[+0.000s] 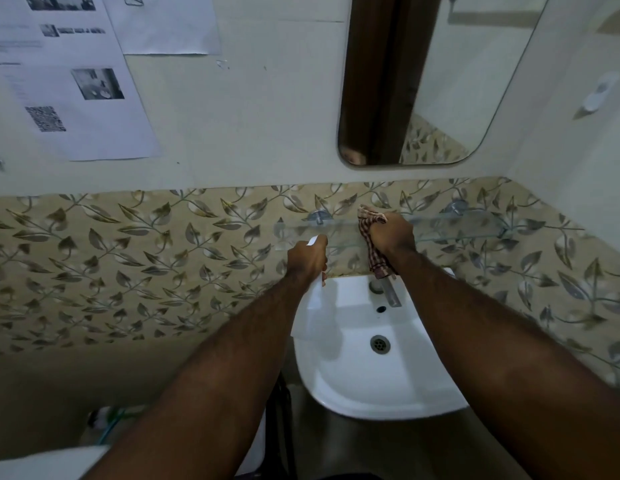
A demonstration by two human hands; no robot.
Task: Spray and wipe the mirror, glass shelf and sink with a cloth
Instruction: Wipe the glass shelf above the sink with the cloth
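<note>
Head view: my right hand point(391, 233) bunches a checked cloth point(370, 237) against the glass shelf point(457, 225), fingers closed on it, its tail hanging toward the tap point(388, 292). My left hand point(308, 254) grips a white spray bottle point(313, 296) beside the shelf's left end, above the sink point(370, 375). Soft and limp, the cloth should be held wadded; the thin shelf looks fragile, so I judge light pressure near its brackets safest.

Two bare, hairy, sleeveless forearms
</note>
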